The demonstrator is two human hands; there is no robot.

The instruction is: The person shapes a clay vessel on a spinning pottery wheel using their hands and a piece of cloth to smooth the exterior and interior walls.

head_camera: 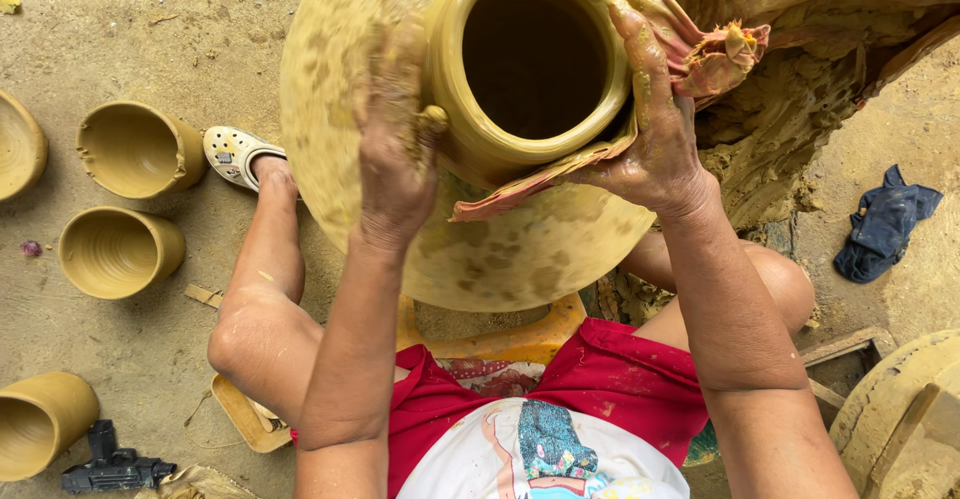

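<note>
A large clay jar is seen at the picture's centre. Its shoulder, at nine o'clock of the mouth, is pressed by the left hand, fingers flat, grasping nothing. At three o'clock, a wet reddish cloth is clasped against the rim by the right hand. Small clay cups stand well apart at nine o'clock.
</note>
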